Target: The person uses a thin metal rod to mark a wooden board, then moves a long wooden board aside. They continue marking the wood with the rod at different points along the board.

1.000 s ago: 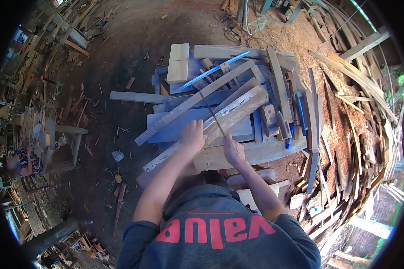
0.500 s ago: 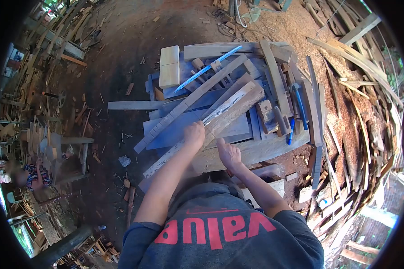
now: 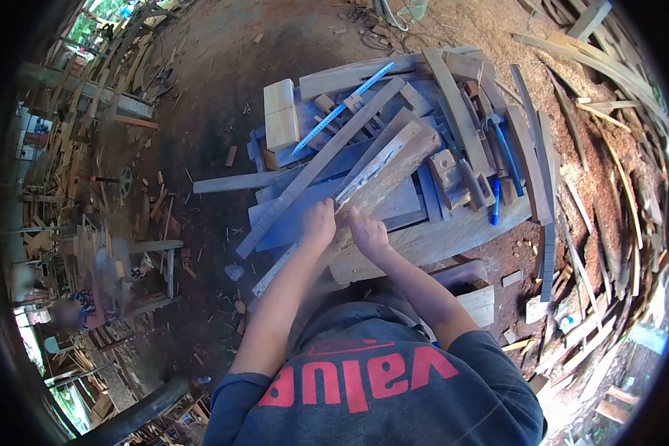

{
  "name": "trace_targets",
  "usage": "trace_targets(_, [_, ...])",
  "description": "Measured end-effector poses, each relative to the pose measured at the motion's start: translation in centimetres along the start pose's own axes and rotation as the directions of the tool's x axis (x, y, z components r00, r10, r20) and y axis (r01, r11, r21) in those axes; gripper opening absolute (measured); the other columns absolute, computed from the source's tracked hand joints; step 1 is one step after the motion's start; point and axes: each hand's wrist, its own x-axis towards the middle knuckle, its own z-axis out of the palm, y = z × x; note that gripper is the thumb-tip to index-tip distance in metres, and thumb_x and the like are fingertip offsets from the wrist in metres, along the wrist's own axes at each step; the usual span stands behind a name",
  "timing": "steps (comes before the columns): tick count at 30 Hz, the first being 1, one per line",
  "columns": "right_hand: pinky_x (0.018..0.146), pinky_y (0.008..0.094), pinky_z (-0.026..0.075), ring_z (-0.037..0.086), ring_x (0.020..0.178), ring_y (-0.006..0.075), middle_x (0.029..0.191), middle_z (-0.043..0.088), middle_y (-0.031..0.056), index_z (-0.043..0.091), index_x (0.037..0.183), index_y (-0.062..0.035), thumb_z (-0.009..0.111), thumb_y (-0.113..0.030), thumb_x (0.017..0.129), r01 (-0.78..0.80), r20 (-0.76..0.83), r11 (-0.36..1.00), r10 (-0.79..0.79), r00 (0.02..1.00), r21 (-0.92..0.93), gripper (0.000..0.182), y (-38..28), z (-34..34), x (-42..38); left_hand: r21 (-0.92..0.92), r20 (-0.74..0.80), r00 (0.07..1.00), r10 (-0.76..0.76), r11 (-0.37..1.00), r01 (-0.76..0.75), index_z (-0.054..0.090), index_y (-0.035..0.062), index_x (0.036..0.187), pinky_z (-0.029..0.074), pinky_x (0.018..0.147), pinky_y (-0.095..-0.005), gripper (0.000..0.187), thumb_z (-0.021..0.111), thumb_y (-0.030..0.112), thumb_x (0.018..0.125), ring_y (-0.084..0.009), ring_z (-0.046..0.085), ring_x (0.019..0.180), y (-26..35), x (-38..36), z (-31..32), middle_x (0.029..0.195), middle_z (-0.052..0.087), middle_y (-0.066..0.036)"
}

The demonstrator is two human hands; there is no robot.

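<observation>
A rough plank [image 3: 390,172] with a pale, flaky edge lies slantwise across the workbench in front of me. My left hand [image 3: 318,224] is closed at the plank's left edge; whatever its fingers hold is hidden. Just to the right, my right hand [image 3: 369,235] rests over the plank's face with fingers curled and thumb side toward the left hand. Anything pinched in it is too small to make out. A long narrow strip with evenly spaced cross marks [image 3: 305,186] lies left of the plank, beside a blue ruler [image 3: 342,109].
To the right lie a blue-handled hammer [image 3: 504,149], a blue marker [image 3: 496,201] and a wooden hand plane [image 3: 453,178]. Two pale blocks [image 3: 280,115] stand at the back left. Wood scraps and shavings cover the ground. Another person [image 3: 93,306] is far left.
My right hand has moved forward and left over the plank, closer to my left hand. The left hand stays near the plank's edge. The whole view has shifted slightly.
</observation>
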Motion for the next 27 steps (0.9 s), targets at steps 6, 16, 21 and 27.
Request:
trace_targets(6, [0.062,0.0478,0.052,0.067,0.069,0.0332,0.072,0.065,0.0148,0.042,0.100,-0.0087,0.046,-0.013,0.090,0.001,-0.043,1.000,0.000,0.999,0.010,0.011,0.3,-0.7,-2.3,-0.031,-0.015,1.000,0.014,0.999,-0.014,0.057,0.0030,0.095,0.052,0.071,-0.0458,0.014,0.055,0.009,0.083,-0.0364,0.065,0.081,-0.2,-0.1,0.1,0.087,0.063,-0.019])
trace_targets(16, [0.063,0.0434,0.053,0.068,0.069,0.0316,0.069,0.065,0.0147,0.043,0.097,-0.0073,0.050,-0.008,0.086,-0.026,-0.055,0.999,0.025,0.998,-0.025,0.013,-1.6,-1.0,0.3,-0.067,0.024,0.999,0.041,0.997,-0.040,0.057,0.0021,0.094,0.051,0.070,-0.0467,0.014,0.058,0.008,0.081,-0.0362,0.065,0.081,-0.6,0.0,-0.4,0.089,0.063,-0.019])
trace_targets(21, [0.061,0.0435,0.053,0.067,0.067,0.0321,0.065,0.063,0.0148,0.042,0.095,-0.0068,0.049,-0.008,0.086,-0.031,-0.081,0.999,0.028,0.996,-0.037,0.011,-0.6,-2.4,-4.3,-0.048,0.029,0.999,0.027,0.999,-0.026,0.057,0.0029,0.094,0.052,0.071,-0.0460,0.012,0.053,0.007,0.083,-0.0349,0.065,0.082,-0.5,0.1,0.1,0.089,0.063,-0.018])
trace_targets(27, [0.060,0.0508,0.050,0.066,0.065,0.0345,0.069,0.065,0.0147,0.042,0.099,-0.0089,0.046,-0.013,0.090,-0.049,-0.078,0.997,0.045,0.996,-0.054,0.011,-0.5,-0.9,-3.1,-0.045,0.034,0.999,0.028,0.999,-0.027,0.058,0.0037,0.094,0.052,0.072,-0.0449,0.013,0.051,0.008,0.084,-0.0335,0.065,0.083,-0.6,0.1,-0.1,0.090,0.063,-0.017])
